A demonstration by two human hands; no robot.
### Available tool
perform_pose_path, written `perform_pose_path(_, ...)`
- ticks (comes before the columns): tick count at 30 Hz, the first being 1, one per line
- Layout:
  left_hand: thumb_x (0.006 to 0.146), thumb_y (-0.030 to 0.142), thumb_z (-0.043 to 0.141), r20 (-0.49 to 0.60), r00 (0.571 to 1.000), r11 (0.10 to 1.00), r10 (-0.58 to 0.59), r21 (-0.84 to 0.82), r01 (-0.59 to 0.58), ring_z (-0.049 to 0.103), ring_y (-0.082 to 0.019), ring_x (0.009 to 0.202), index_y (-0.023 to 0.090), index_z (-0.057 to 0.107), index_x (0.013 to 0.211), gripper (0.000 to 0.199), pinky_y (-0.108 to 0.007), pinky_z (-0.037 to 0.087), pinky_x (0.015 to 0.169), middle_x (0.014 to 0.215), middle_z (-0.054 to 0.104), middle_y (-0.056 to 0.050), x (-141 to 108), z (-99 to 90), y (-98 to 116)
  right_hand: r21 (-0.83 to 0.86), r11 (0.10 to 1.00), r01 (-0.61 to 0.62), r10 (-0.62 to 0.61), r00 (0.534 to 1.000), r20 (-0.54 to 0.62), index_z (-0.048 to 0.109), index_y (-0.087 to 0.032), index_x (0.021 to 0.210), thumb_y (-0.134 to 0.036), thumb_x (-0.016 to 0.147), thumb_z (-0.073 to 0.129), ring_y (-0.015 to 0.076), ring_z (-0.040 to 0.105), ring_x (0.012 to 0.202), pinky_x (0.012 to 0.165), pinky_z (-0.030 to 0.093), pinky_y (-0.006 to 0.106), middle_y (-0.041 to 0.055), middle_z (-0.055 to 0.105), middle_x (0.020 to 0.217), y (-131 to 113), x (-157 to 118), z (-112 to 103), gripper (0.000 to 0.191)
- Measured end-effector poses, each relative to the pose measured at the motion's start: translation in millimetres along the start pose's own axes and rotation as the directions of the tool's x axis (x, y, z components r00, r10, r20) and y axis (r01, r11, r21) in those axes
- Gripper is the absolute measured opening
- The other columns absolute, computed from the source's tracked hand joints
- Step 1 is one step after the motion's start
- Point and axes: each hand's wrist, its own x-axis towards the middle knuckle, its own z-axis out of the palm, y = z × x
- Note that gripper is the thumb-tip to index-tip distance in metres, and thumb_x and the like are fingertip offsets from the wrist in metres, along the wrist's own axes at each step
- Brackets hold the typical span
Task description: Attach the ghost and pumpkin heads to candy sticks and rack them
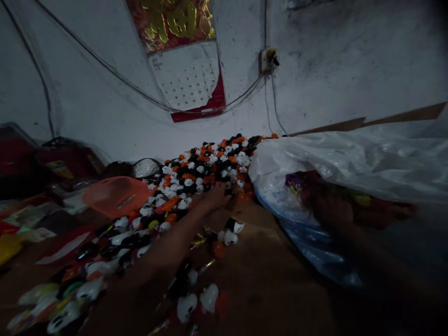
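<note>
My left hand reaches forward to the near edge of a large pile of small white, black and orange plastic figures, some with ghost-like faces. Its fingers are dim and blurred against the pile, so their grip does not show. On the right, my right hand is at the mouth of a big clear plastic bag. Close to its fingers is a purple, shiny, multicoloured item; whether it is held cannot be made out. Motion and darkness smear this hand.
Loose white figures and shiny strips lie on the brown tabletop. An orange translucent bowl-like piece sits left of the pile. Behind are a wall calendar, cables and a socket. Dark red bags stand far left.
</note>
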Motion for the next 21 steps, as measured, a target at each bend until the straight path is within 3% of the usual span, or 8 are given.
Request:
perform_pose_path(3,0.085,0.031,0.045,-0.023,0.998,0.998,-0.064,-0.016,0.064,0.044,-0.033,0.117,0.010,0.038,0.133,0.053,-0.043,0.037,0.094,0.132,0.043,-0.022,4,36.7,21,-0.057,0.997,0.051,-0.050,0.998,0.026,0.065,-0.012,0.101,-0.022,0.087,0.047,0.0321,0.056,0.088,0.071,0.039,0.040,0.0199,0.061,0.090,-2,-5,-3,0.025)
perform_pose_path(6,0.085,0.027,0.041,-0.057,0.990,0.989,-0.127,-0.081,0.122,0.044,-0.034,0.116,0.009,0.040,0.130,0.048,-0.047,0.036,0.093,0.126,0.046,-0.024,3,50.8,35,-0.085,0.996,0.033,-0.034,0.999,-0.005,0.058,-0.016,0.115,-0.037,0.090,0.045,0.0306,0.054,0.095,0.076,0.041,0.039,0.0167,0.060,0.101,-1,-7,-4,0.036)
perform_pose_path(9,0.083,0.027,0.044,-0.077,0.980,0.965,-0.185,-0.200,0.167,0.050,-0.033,0.109,0.012,0.046,0.121,0.041,-0.045,0.038,0.090,0.119,0.052,-0.022,3,43.8,42,-0.098,0.995,0.001,-0.009,0.997,-0.081,0.048,-0.016,0.128,-0.040,0.093,0.040,0.0295,0.047,0.108,0.087,0.039,0.038,0.0161,0.054,0.119,3,-6,-4,0.044)
perform_pose_path(13,0.086,0.036,0.039,-0.108,0.937,0.867,-0.331,-0.428,0.257,0.057,-0.031,0.093,0.015,0.049,0.110,0.034,-0.041,0.042,0.079,0.104,0.059,-0.017,-2,10.3,41,-0.070,0.996,0.061,-0.070,0.989,-0.134,0.046,-0.018,0.131,-0.035,0.093,0.041,0.0255,0.048,0.108,0.086,0.040,0.033,0.0132,0.053,0.123,6,-8,-11,0.042)
perform_pose_path(16,0.085,0.049,0.037,-0.093,0.890,0.729,-0.446,-0.615,0.301,0.059,-0.028,0.089,0.015,0.048,0.107,0.041,-0.035,0.045,0.068,0.101,0.060,-0.015,-20,-21.1,38,-0.037,0.986,0.165,-0.169,0.976,-0.141,0.050,-0.022,0.129,-0.035,0.091,0.046,0.0246,0.048,0.108,0.087,0.040,0.032,0.0104,0.053,0.124,3,-7,-21,0.040)
perform_pose_path(18,0.087,0.053,0.030,-0.037,0.889,0.633,-0.456,-0.716,0.295,0.059,-0.022,0.077,0.016,0.050,0.101,0.044,-0.030,0.044,0.057,0.095,0.061,-0.012,-43,-35.9,42,-0.013,0.981,0.194,-0.194,0.968,-0.161,0.053,-0.020,0.127,-0.036,0.092,0.045,0.0253,0.047,0.110,0.091,0.038,0.035,0.0116,0.054,0.122,-2,-7,-29,0.040)
perform_pose_path(20,0.088,0.056,0.023,0.113,0.919,0.394,-0.377,-0.879,0.270,0.054,-0.015,0.058,0.017,0.052,0.094,0.048,-0.024,0.037,0.043,0.082,0.059,-0.007,-75,-41.1,55,0.012,0.981,0.193,-0.188,0.965,-0.181,0.058,-0.019,0.121,-0.039,0.092,0.043,0.0277,0.043,0.114,0.095,0.035,0.039,0.0129,0.053,0.122,-10,-7,-39,0.038)
perform_pose_path(21,0.088,0.057,0.024,0.217,0.937,0.130,-0.275,-0.957,0.260,0.049,-0.012,0.051,0.018,0.051,0.095,0.048,-0.022,0.032,0.038,0.077,0.056,-0.004,-91,-39.9,64,0.021,0.981,0.193,-0.185,0.965,-0.188,0.060,-0.021,0.118,-0.041,0.092,0.043,0.0297,0.040,0.117,0.097,0.032,0.043,0.0129,0.051,0.126,-15,-8,-44,0.037)
